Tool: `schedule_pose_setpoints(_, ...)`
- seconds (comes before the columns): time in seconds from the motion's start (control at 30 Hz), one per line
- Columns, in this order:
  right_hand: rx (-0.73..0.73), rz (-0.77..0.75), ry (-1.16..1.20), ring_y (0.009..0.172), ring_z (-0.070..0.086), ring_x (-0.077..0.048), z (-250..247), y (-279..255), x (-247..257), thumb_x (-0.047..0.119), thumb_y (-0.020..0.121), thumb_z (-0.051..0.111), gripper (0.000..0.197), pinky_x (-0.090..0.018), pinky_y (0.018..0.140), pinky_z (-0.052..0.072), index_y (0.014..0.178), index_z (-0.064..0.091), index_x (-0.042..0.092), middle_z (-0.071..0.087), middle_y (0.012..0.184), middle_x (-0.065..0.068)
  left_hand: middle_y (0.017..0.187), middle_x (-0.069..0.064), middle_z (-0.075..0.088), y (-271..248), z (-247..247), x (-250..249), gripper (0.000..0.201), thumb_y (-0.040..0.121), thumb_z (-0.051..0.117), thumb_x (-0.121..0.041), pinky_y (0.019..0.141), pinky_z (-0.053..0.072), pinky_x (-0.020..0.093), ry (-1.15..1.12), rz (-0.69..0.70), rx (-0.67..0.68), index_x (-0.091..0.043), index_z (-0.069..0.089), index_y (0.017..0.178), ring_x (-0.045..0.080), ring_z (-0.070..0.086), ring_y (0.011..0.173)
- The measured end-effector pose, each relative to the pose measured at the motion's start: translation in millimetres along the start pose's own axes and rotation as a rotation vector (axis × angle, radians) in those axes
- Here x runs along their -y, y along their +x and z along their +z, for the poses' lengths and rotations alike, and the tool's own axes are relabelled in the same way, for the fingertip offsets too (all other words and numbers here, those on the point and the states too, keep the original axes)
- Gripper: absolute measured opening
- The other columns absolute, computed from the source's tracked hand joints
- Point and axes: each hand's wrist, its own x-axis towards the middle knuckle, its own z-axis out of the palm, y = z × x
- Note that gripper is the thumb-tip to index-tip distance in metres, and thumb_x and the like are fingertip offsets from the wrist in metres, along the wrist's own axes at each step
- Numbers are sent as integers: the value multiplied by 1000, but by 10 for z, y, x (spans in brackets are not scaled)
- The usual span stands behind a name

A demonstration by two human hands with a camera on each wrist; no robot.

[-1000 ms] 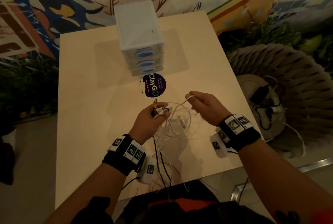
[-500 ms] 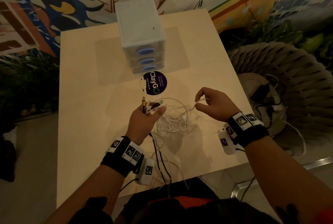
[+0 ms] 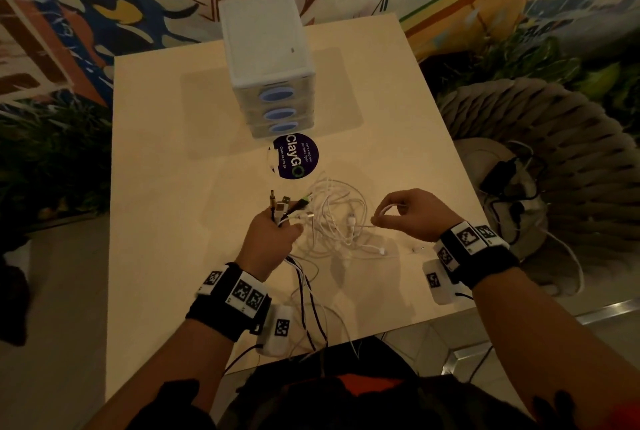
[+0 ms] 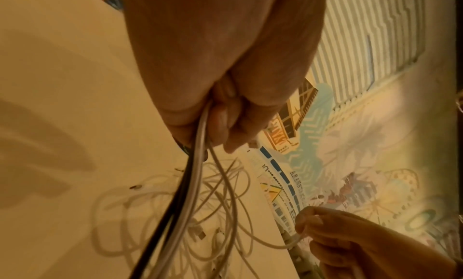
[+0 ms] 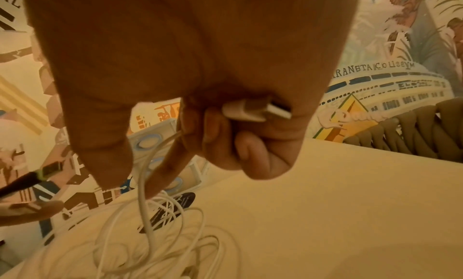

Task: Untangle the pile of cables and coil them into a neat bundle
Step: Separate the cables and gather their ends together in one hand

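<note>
The left hand (image 3: 268,239) is gripping a fan of cable ends (image 3: 285,205) and the right hand (image 3: 414,215) is pinching a white cable (image 3: 382,213), the tangle (image 3: 341,221) lying between them on the desk (image 3: 166,187), beyond it a "ClayGo" sticker (image 3: 295,160) and drawer box (image 3: 268,62).

A pale wooden table (image 3: 166,187) carries everything here. Standing at its far middle is a white drawer unit (image 3: 266,59) with three blue oval handles down its front (stacked one above another). Just in front of it lies a round dark sticker (image 3: 294,161) reading ClayGo. Nearer, a tangle of white cables (image 3: 341,221) sprawls on the tabletop, strands trailing off the near edge.
</note>
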Motion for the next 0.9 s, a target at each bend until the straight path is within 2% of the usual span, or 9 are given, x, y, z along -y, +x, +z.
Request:
schedule_pose_setpoints(0.07,-26,38,-64,61,48,-6,33,-9,-43,49,89,72,20,-28,62,37,85,72,30,54,62,11,41,-11,39,-8,50,-55,16,99,64,-19,52,24,28,-26,-45,-36,-15,78,107,10,25,42)
schedule_pose_setpoints(0.2,-62,69,51,64,64,-10,54,-37,-77,42,96,65,20,-22,60,43,87,66,25,70,79,13,46,1,27,-7,154,-132,51,105,49,-46,47,21,26,-91,-27,71,-9,78,84,15,18,41)
schedule_pose_setpoints(0.3,19,80,100,57,69,-13,70,-66,-36,28,97,62,3,-25,61,52,95,64,28,76,86,12,50,9,27,19,234,-148,54,104,44,-52,48,24,29,-30,-5,146,-15,80,86,21,21,43)
schedule_pose_setpoints(0.37,56,64,84,55,67,-8,71,-78,-11,24,96,61,10,-23,60,53,101,65,31,76,86,13,48,15,37,54,287,-159,48,104,44,-51,53,28,30,75,-16,136,-22,80,93,29,31,41)
schedule_pose_setpoints(0.47,45,0,109,71,67,5,42,-93,6,22,97,60,15,-25,60,53,101,70,32,76,85,15,50,6,51,125,324,-160,42,107,44,-43,51,32,30,228,-14,60,-21,78,96,22,42,42)
schedule_pose_setpoints(0.57,-10,-45,101,79,65,5,-16,-121,11,24,98,59,19,-25,66,50,100,72,37,75,87,20,84,20,69,218,300,-113,33,105,47,-29,59,40,34,387,30,-28,-15,76,97,36,60,71)
schedule_pose_setpoints(0.67,-70,-65,134,69,63,-3,-84,-148,-10,24,99,58,20,-31,67,54,101,72,38,74,88,21,98,15,72,297,262,-47,27,102,53,-23,71,40,32,515,23,-62,-9,75,108,35,61,85)
schedule_pose_setpoints(0.8,-77,-79,211,64,61,-8,-108,-162,-46,20,99,58,21,-26,66,55,102,72,35,75,89,20,86,15,72,386,266,-3,22,98,63,-28,66,38,31,492,-18,-58,-11,75,101,28,56,71)
schedule_pose_setpoints(0.9,-51,-73,235,65,62,-9,-79,-161,-62,19,100,58,22,-27,65,55,102,73,34,75,89,18,65,-1,64,427,286,-18,19,90,76,-25,63,38,29,302,-98,-7,-14,77,105,15,51,57)
